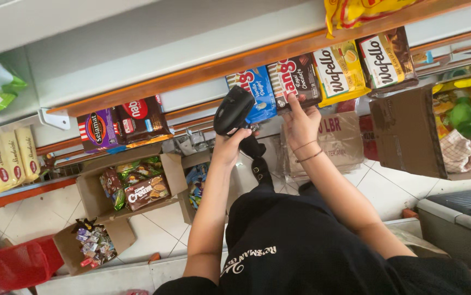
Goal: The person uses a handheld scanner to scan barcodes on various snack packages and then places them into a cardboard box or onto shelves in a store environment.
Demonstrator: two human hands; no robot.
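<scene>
Left hand (227, 148) wrapped round black plastic handheld scanner (234, 110); right hand (301, 124) fingertips on dark brown wafer pack (295, 81), not gripping, standing on orange-edged shelf (192, 74). Pack looks light, crushable, glossy; best pinched by edges

Single head-worn view, which looked steeply down the person's black-shirted front (301, 246) past both forearms to a white tiled floor (164, 218). The orange-edged wooden shelf (192, 76) of wafer packs lay close, at arm's reach. No second view shared the scene.
</scene>
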